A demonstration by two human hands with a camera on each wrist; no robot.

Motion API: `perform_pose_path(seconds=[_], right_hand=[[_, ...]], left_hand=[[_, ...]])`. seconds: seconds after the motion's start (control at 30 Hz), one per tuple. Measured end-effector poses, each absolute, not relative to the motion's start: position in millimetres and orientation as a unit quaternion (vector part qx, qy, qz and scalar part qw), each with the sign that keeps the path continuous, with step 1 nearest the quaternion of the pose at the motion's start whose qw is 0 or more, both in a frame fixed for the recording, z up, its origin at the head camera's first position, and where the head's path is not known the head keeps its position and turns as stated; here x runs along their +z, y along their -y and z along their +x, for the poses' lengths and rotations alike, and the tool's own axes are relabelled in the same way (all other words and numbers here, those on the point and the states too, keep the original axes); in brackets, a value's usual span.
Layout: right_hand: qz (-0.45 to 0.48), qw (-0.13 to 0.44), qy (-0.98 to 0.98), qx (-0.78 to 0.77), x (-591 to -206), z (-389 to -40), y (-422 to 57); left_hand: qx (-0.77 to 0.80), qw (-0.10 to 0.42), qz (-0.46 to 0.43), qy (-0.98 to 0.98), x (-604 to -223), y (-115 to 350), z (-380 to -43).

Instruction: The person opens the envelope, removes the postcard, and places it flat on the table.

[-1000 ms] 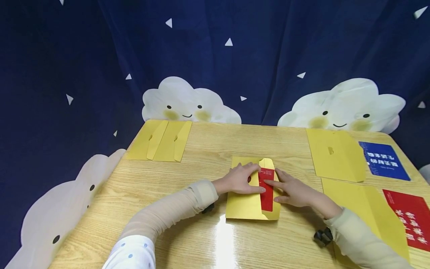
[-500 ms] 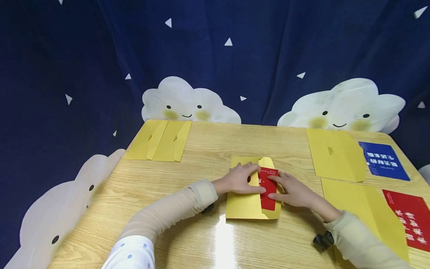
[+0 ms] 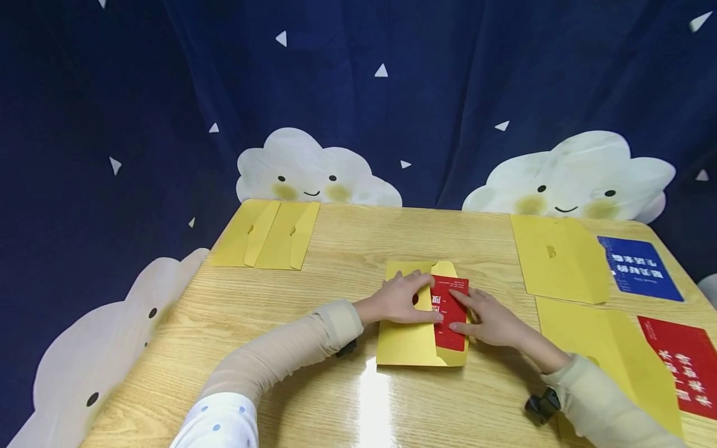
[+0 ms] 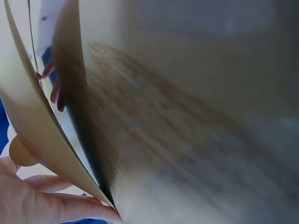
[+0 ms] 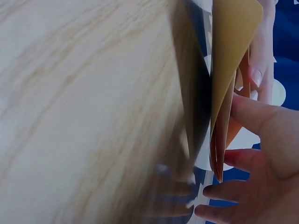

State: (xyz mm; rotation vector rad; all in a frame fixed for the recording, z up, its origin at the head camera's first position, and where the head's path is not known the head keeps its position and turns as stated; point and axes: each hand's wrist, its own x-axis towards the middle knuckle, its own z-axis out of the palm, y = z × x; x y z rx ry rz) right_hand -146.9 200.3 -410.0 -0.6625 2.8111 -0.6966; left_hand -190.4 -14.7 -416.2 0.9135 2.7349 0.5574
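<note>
A yellow paper envelope lies on the table in front of me, its flap opened out to the right. A red card with white print sticks partly out of its pocket; the card's left part is hidden inside. My left hand rests on the pocket, thumb and forefinger spread along its opening edge. My right hand touches the card from the right, thumb and forefinger on its upper face. In the right wrist view the envelope appears edge-on beside the right thumb, with other fingers past its edge.
Two folded yellow envelopes lie at the back left of the wooden table. To the right are a yellow envelope, a blue card, a larger opened yellow envelope and another red card. A dark blue cloud-patterned curtain hangs behind.
The red card has slid rightward out of the pocket, so more of its print shows. My right hand has shifted slightly right with it; my left hand has stayed on the pocket.
</note>
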Motion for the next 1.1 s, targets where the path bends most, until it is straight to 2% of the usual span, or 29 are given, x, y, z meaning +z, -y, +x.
perform_pose_path(seconds=[1.1], right_hand=[[-0.205, 0.115, -0.94, -0.248, -401.6, -144.6, -226.8]], left_hand=[[0.194, 0.102, 0.304, -0.927, -414.6, 14.9, -189.5]])
